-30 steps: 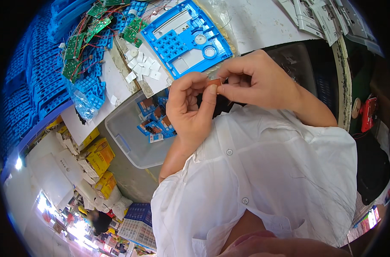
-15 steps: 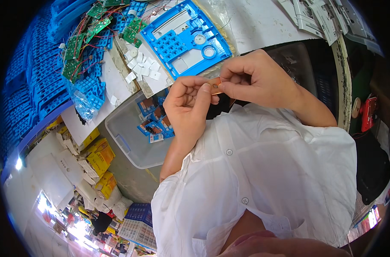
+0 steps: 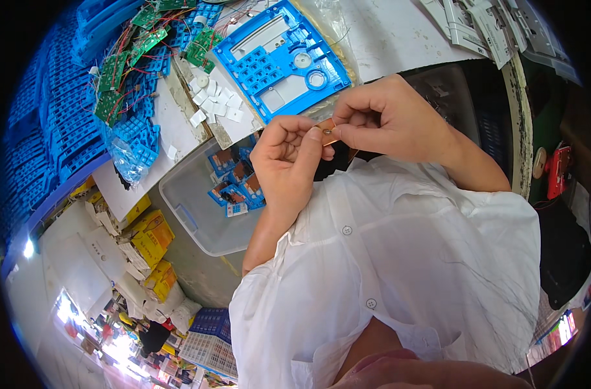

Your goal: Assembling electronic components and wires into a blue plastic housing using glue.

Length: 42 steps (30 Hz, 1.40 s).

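Copper-brown board is held up between both hands, in front of the white shirt: the left hand pinches its left end between thumb and fingers, while the right hand has thumb and forefinger closed at its right end. It looks light, thin and stiff, probably easy to grip; the small round part on its face may be fragile, so the edges seem the safest hold. Beyond are a translucent bin and a blue keypad casing on the bench.
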Motion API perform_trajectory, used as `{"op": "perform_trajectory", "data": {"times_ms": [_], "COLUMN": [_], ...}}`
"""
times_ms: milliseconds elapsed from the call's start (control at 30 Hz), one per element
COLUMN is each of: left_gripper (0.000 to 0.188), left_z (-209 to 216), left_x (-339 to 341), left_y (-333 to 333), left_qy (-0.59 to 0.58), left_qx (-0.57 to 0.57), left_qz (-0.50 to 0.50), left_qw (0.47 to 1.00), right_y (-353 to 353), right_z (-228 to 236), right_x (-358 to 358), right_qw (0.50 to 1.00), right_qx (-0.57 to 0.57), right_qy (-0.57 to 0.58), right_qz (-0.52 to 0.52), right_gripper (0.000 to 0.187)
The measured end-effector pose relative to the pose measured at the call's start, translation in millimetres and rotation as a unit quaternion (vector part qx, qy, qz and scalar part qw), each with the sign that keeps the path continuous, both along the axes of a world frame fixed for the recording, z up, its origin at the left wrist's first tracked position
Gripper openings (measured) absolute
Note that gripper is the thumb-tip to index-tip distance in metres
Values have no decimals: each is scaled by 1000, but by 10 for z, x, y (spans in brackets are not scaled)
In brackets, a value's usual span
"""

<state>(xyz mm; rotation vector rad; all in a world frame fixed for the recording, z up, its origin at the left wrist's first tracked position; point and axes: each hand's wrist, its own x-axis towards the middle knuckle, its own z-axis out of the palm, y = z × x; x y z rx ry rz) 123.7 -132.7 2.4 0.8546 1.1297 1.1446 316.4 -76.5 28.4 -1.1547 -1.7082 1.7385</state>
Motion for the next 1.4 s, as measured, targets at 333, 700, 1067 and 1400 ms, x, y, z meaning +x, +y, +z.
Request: {"op": "perform_trajectory", "data": {"times_ms": [333, 700, 1067, 1400], "left_gripper": [8, 11, 15, 14], "left_z": [21, 14, 8, 8], "left_x": [41, 102, 97, 71], "left_y": [-16, -49, -54, -54], "left_qy": [54, 91, 106, 108], "left_qx": [-22, 59, 67, 63], "left_qz": [-20, 11, 9, 7], "left_qw": [998, 994, 992, 992], "right_y": [-16, -69, -72, -84], "right_z": [0, 55, 42, 28], "right_x": [49, -3, -23, -48], "right_qw": [1000, 996, 994, 995], "right_qx": [2, 76, 98, 98], "right_qy": [-21, -36, -38, -25], "right_qz": [-4, -9, -13, -22], "right_gripper": [14, 17, 17, 15]}}
